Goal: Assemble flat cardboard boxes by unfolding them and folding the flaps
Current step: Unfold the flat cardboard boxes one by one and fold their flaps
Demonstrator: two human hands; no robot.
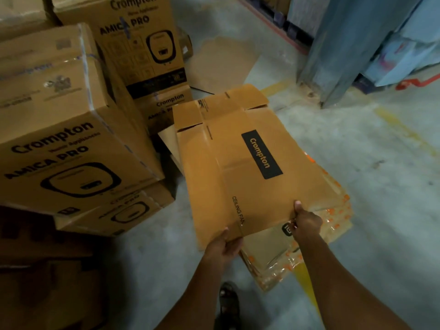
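Note:
A flat brown cardboard box point(228, 160) with a black "Crompton" label and "CEILING FAN" print is held up in the middle of the view, its far flaps partly spread. My left hand point(223, 246) grips its near edge at the fold line. My right hand point(306, 222) pinches the near right corner, thumb on top. Beneath it lies a stack of flat boxes point(309, 248) wrapped in clear plastic with orange print.
Sealed Crompton Amica Pro cartons point(66, 148) are stacked at the left and back left. A loose cardboard sheet point(221, 65) lies on the grey concrete floor behind. A blue rack post point(333, 67) stands at the right back. My sandalled foot point(228, 303) is below.

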